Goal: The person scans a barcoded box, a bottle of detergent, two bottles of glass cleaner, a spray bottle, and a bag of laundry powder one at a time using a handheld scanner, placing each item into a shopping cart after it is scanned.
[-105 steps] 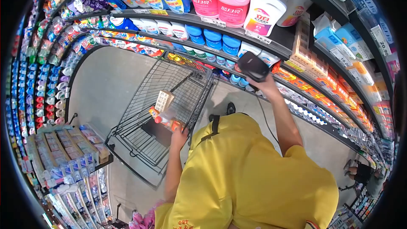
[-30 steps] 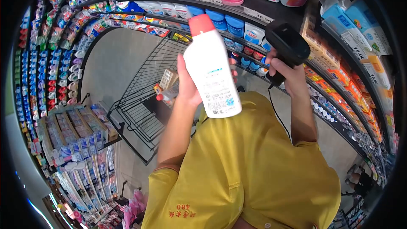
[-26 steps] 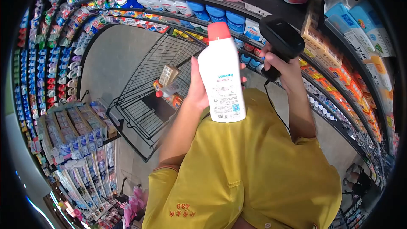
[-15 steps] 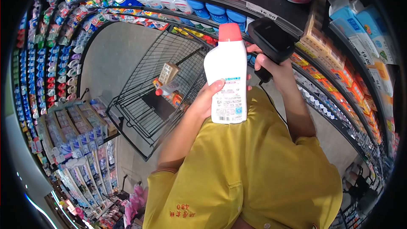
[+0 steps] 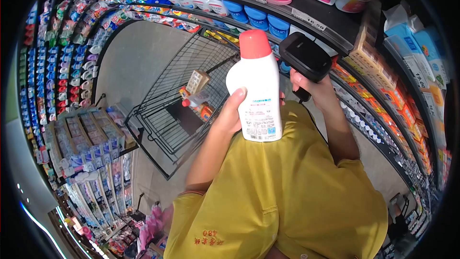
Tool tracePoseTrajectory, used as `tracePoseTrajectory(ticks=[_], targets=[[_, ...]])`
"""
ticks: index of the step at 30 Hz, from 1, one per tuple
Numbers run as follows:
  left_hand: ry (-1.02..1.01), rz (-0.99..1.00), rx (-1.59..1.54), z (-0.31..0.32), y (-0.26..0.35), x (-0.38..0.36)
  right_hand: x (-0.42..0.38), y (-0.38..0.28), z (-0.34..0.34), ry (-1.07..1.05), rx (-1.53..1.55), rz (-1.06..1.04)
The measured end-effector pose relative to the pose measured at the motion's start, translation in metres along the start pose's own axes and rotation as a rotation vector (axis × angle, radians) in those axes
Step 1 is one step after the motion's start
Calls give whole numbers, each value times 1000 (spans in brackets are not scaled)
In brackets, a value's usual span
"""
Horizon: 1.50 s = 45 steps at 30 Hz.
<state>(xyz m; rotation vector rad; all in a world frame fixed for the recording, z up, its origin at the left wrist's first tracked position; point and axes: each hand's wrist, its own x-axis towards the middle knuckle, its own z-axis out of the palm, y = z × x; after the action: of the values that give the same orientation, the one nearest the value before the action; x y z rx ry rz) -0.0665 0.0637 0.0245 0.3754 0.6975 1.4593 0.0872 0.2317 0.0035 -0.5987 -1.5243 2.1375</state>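
White bottle point(image 5: 258, 86) is at the centre of the frame, slightly tilted, its printed label turned toward the camera. Stocked shelves point(image 5: 338, 18) curve around the upper, left and right edges of the frame, and a yellow shirt point(image 5: 282, 192) fills the lower centre. Left of centre, a wire shopping cart point(image 5: 177, 112) stands on the grey floor point(image 5: 129, 62). The left hand point(image 5: 232, 115) wraps the bottle's lower half, thumb across the front and fingers curled behind it. Right of centre, the right hand point(image 5: 314, 88) has its fingers closed around the handle of a black scanner point(image 5: 306, 56), whose head is just beside the bottle's red cap point(image 5: 255, 44). Inside the cart lie a beige box point(image 5: 197, 81) and an orange pack point(image 5: 206, 111).
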Motion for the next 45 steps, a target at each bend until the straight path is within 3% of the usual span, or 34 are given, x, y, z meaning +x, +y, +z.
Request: tracePoseTrajectory(ticks=[5, 6, 7, 11, 13, 16, 18, 29, 32, 35, 38, 40, 42, 45], targets=[[68, 38, -164, -7, -4, 2, -4, 8, -2, 11, -7, 71], [74, 36, -168, -11, -3, 2, -6, 4, 2, 33, -86, -20], [114, 102, -188, -15, -2, 4, -7, 3, 5, 53, -165, -111], [309, 272, -211, -25, 6, 5, -17, 9, -4, 56, -395, -105], [415, 352, -231, -29, 12, 5, -22, 4, -3, -40, -247, 118], [490, 446, -207, -35, 19, 3, -31, -2, 4, -149, -318, 22], [434, 473, -182, -32, 26, 2, -37, -14, 18, -154, -329, 6], [551, 611, -80, -33, 39, -13, -48, -24, 29, -211, -369, 41], [549, 644, -78, -30, 40, -13, -46, -20, 29, -215, -592, 109], [518, 657, -100, -24, 40, -14, -46, 2, 26, -223, -541, 31], [602, 660, -97, -18, 36, -16, -35, 21, 23, -76, -498, -116], [628, 640, -33, -10, 32, -18, -22, 33, 8, -200, 162, 295], [592, 633, -22, -6, 28, -18, -14, 33, 7, -165, 242, 354], [530, 626, -31, 4, 22, -12, -3, 48, 5, -304, 584, 402]])
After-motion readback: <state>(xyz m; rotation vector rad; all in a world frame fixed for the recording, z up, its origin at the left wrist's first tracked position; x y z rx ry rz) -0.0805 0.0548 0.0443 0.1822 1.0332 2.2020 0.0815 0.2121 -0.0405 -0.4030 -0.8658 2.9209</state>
